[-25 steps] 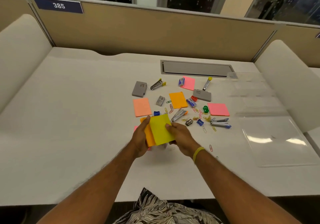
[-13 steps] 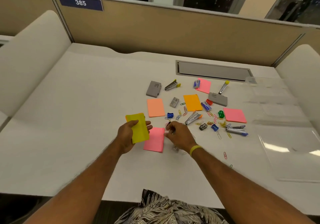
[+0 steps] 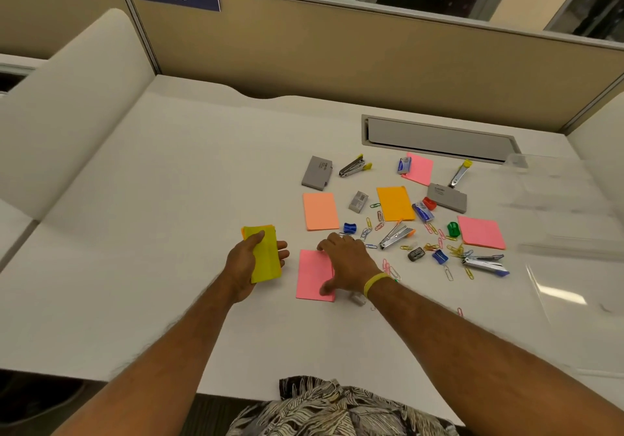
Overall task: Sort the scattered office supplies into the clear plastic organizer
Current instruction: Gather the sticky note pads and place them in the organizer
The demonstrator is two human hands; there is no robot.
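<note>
Yellow pad [image 3: 265, 256], with an orange one under it, sits clamped in the left hand [image 3: 251, 266], thumb over the top and fingers [image 3: 282, 249] curled beneath, held above the desk [image 3: 141, 219] toward its near edge. Just right of it a pink pad [image 3: 312, 275] lies flat, its long axis running from the near edge to the far one. The right hand [image 3: 344, 263] rests on the pad's right side, fingers spread, thumb at the near corner, so it looks nearest for the pickup. The organizer [image 3: 557, 219] stands well apart by the right edge.
</note>
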